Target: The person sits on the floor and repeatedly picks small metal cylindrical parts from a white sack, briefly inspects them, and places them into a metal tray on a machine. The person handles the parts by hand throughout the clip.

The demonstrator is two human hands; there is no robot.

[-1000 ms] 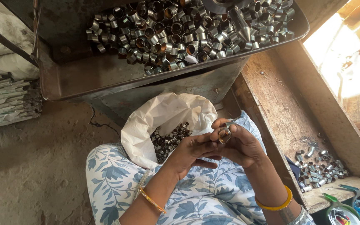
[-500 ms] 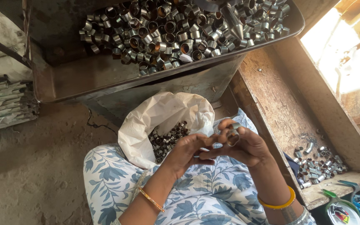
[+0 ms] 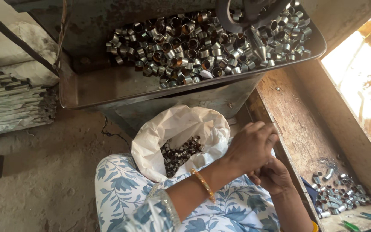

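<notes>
Since the earlier frame the left hand (image 3: pixel 249 147) has risen and closed over the right hand (image 3: pixel 272 175), so the small metal piece that was between the fingers is now hidden. The grip of both hands is curled and tight together; whether they hold anything I cannot tell. The hands rest above the lap, on blue and white leaf-pattern cloth (image 3: pixel 121 193), just beside the white sack (image 3: pixel 172 129). The sack is soft, crumpled woven plastic with a rolled mouth, and inside it lie short dark metal rings (image 3: pixel 179 153). Above it stands a rusty steel tray (image 3: pixel 91 88) heaped with shiny cylindrical sleeves (image 3: pixel 202 43), and a steel cone (image 3: pixel 258 43) points down into the heap. To the right a worn wooden box (image 3: pixel 297 124) has more sleeves (image 3: pixel 338 193) in its corner. At left a bundle of grey tubes (image 3: pixel 13 105) lies on the dusty floor.
</notes>
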